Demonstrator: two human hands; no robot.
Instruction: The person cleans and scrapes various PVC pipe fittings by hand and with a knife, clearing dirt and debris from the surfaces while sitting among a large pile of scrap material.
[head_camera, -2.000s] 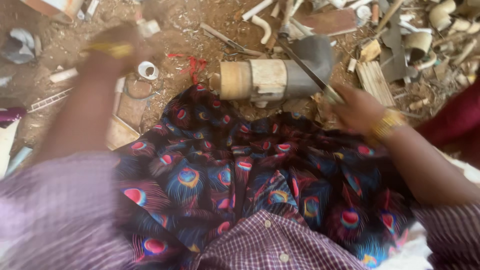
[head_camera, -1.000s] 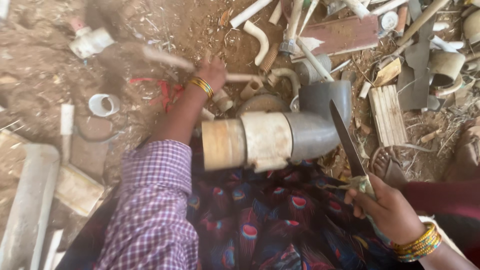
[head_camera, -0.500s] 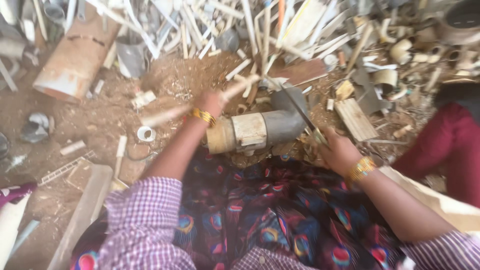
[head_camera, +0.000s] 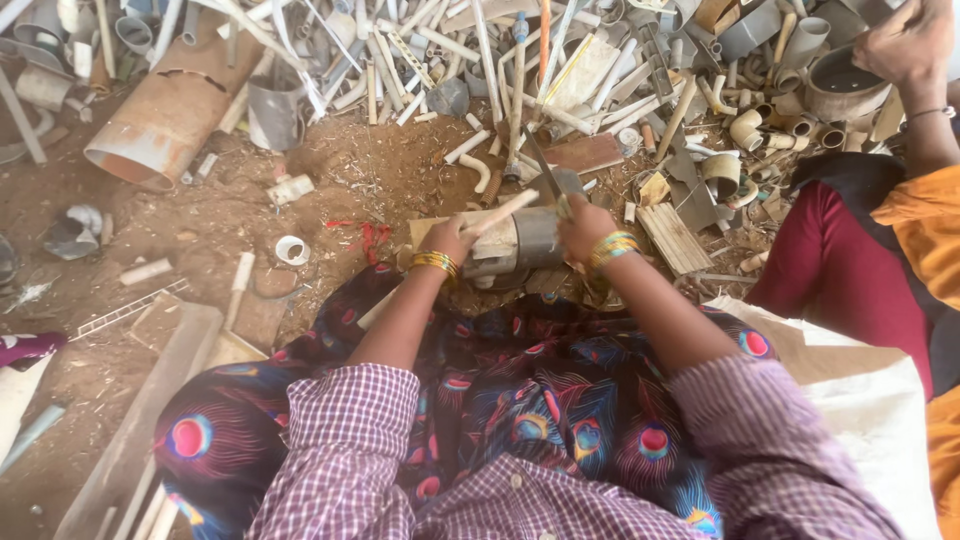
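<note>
The left hand (head_camera: 447, 240) is closed around a pale length of pipe (head_camera: 500, 212), which slants up to the right across a thick pipe fitting (head_camera: 510, 245), grey with a cream sleeve, lying on its side on the dirt ground (head_camera: 200, 220) just beyond the person's knees. The right hand (head_camera: 583, 225) has its fingers wrapped around the handle of a long knife (head_camera: 545, 165), whose blade points up and away over the fitting. Both wrists carry bangles. Behind lies a scrap pile of plastic pipes (head_camera: 520, 60); a rusty wide pipe (head_camera: 165, 125) rests at the far left. Another person's hand (head_camera: 905, 40) shows at the top right.
</note>
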